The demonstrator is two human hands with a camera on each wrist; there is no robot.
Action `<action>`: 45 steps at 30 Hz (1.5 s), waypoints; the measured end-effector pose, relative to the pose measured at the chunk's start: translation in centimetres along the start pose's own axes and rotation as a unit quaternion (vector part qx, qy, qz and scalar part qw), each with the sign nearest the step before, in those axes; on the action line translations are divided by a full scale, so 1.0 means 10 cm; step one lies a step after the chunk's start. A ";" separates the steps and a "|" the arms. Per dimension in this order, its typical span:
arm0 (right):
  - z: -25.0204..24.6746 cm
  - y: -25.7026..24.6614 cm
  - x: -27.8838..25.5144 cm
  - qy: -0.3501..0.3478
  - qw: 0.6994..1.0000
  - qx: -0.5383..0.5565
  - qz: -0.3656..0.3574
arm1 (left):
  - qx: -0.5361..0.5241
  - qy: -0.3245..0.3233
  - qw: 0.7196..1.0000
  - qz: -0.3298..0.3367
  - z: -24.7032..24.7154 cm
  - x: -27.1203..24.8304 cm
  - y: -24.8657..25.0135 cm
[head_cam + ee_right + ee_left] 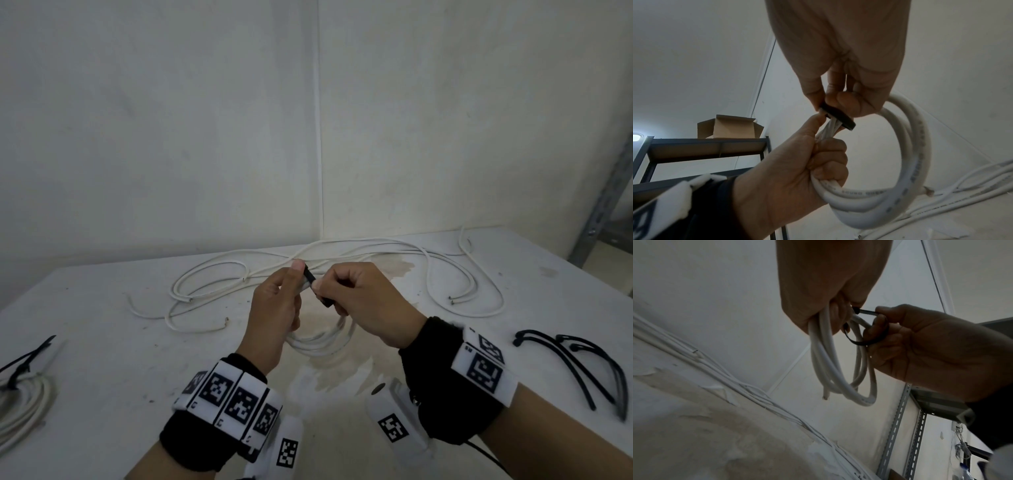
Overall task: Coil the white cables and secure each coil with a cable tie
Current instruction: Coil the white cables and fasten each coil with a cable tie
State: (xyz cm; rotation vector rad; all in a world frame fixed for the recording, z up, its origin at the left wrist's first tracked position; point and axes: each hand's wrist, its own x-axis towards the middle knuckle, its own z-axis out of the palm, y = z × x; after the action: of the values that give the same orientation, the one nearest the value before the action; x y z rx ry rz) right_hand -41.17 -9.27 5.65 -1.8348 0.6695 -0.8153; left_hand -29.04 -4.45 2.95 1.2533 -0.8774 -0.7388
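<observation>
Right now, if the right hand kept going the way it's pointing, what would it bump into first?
Probably the left hand. The right hand points leftward at it, pinching the black cable tie around the white coil that the left hand grips. They look almost touching, though depth is hard to judge.

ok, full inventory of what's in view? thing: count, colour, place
held coil: one, white, in the left hand above the table
tie: one, black, looped round the held coil, pinched by the right hand
loose cables: several, white, strewn over the far side of the table
tied coil: one, white with a black tie on it, near left edge of the table
spare ties: a few, black, near right of the table
table: one, white, stained in the middle
box: one, brown cardboard, open, on top of a shelf
shelf: one, dark metal, by the wall
left hand: grips the held coil
right hand: pinches the tie
</observation>
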 end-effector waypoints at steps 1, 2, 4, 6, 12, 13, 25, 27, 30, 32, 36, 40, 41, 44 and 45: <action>0.01 -0.01 0.00 0.012 1.000 -0.004 -0.009 | 0.000 -0.002 1.000 0.003 0.01 0.00 0.01; 0.03 -0.01 0.01 0.028 0.999 -0.013 -0.018 | 0.003 -0.004 1.000 0.008 0.02 -0.01 0.01; 0.08 0.02 0.03 0.074 0.996 -0.030 -0.034 | 0.013 -0.005 1.000 0.015 0.05 -0.01 0.03; 0.13 0.04 0.04 0.113 0.992 -0.034 -0.036 | 0.015 -0.005 1.000 0.016 0.06 -0.01 0.04; 0.15 0.03 0.00 0.067 0.997 -0.020 -0.030 | -0.006 0.017 1.000 0.015 -0.03 0.02 0.06; 0.15 0.04 -0.01 0.071 0.997 -0.024 -0.033 | -0.012 0.020 1.000 0.013 -0.04 0.02 0.06; 0.07 0.05 -0.06 0.103 0.992 -0.017 -0.064 | 0.004 -0.014 1.000 -0.003 -0.01 0.00 0.07; 0.04 0.03 -0.07 0.120 0.989 -0.035 -0.080 | 0.009 -0.028 1.000 0.003 0.00 0.00 0.11; 0.05 -0.01 -0.09 0.149 0.980 -0.062 -0.113 | -0.003 -0.023 1.000 0.007 0.02 0.04 0.14; 0.03 -0.01 -0.11 0.173 0.971 -0.079 -0.143 | -0.016 -0.006 1.000 0.007 -0.01 0.07 0.16; -0.08 -0.04 0.01 0.163 0.979 -0.048 -0.114 | -0.003 -0.013 1.000 0.007 -0.06 0.08 0.16; -0.10 -0.02 0.13 0.047 0.995 -0.061 -0.063 | 0.032 -0.061 0.998 -0.008 -0.05 0.01 0.16; -0.11 -0.02 0.12 0.038 0.996 -0.057 -0.060 | 0.038 -0.068 0.997 -0.011 -0.06 0.01 0.16; -0.14 -0.02 0.10 0.018 0.998 -0.028 -0.057 | 0.065 -0.088 0.994 -0.014 -0.07 -0.01 0.16; -0.15 -0.02 0.09 0.012 0.998 -0.022 -0.057 | 0.068 -0.093 0.993 -0.016 -0.06 -0.02 0.15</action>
State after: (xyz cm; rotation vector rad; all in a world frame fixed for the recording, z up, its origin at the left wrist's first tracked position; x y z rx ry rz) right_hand -41.73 -10.70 6.43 -1.9191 0.6075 -0.9051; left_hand -28.57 -3.72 4.36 1.3359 -1.0766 -0.8423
